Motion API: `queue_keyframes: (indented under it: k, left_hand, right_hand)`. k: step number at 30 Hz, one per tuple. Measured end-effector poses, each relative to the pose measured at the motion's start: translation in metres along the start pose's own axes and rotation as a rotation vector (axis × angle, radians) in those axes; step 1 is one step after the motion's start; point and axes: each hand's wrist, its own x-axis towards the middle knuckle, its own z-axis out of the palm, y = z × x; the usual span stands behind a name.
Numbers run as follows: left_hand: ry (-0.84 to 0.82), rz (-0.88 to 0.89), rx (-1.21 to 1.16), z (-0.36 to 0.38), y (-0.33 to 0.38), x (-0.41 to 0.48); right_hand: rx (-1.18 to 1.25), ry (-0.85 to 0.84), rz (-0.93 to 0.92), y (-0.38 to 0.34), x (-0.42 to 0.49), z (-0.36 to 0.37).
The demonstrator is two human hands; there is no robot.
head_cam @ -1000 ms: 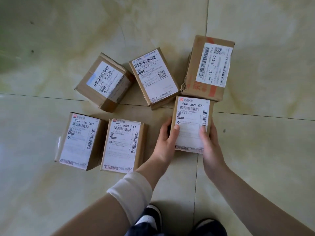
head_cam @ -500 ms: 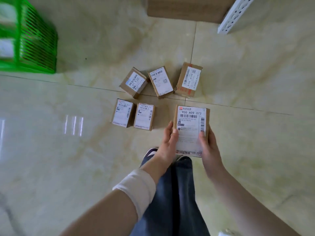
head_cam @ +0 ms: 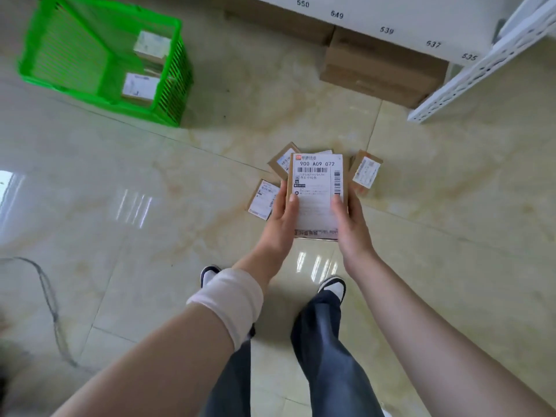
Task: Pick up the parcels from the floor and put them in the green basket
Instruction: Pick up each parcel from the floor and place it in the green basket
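Both hands, left hand (head_cam: 278, 219) and right hand (head_cam: 350, 224), grip the parcel's (head_cam: 319, 194) long sides; it looks light and stiff, well right of the green basket (head_cam: 168, 94).

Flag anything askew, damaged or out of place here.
Nothing looks damaged. The held parcel looks intact. The floor parcels lie at mixed angles, as expected before pickup. The one oddity is a loose cable snaking along at lower left, a possible trip hazard.
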Motion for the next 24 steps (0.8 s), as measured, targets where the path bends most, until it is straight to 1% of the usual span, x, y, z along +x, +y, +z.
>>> queue_keyframes:
  k: [7, 11, 14, 21, 24]
  left_hand:
    - [0.044, -0.026, -0.073, -0.148, 0.022, -0.016]
    - [0.095, -0.028, -0.121, -0.215, 0.037, -0.016]
    - [0.115, -0.010, -0.145, -0.249, 0.052, -0.006]
    - [0.167, -0.031, -0.141, -0.302, 0.099, 0.033]
    - [0.194, -0.008, -0.147, -0.326, 0.118, 0.055]
  right_hand:
    - [-0.027, -0.045, 0.047, -0.007, -0.020, 0.150]
    - [-0.077, -0.094, 0.059, -0.013, -0.017, 0.218]
    - [-0.122, -0.098, 0.044, -0.025, -0.004, 0.258]
    - [-0.151, -0.161, 0.070, -0.067, 0.035, 0.316]
    - [-0.226, -0.173, 0.045, -0.091, 0.056, 0.346]
